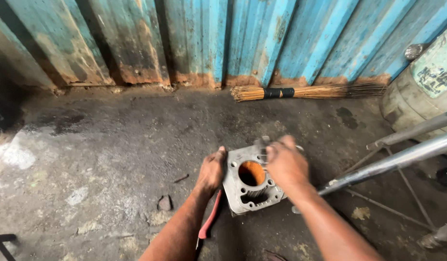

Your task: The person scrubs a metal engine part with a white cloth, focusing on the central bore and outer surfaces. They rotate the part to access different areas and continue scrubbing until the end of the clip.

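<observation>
A grey metal engine cylinder block (248, 186) with a round, rust-orange bore rests on the dirty concrete floor (112, 159). My left hand (211, 170) grips its left edge, fingers curled against the side. My right hand (285, 162) presses on the block's upper right corner, fingers blurred and closed over a small metal piece I cannot make out. A red-handled tool (210, 220) lies on the floor beneath my left forearm, partly hidden.
A stick broom (305, 92) lies along the rusty blue corrugated wall (209, 38). Metal tubes of a frame (402, 157) slant in at the right beside a pale cylindrical tank (421, 92). Small stones (164, 203) dot the floor.
</observation>
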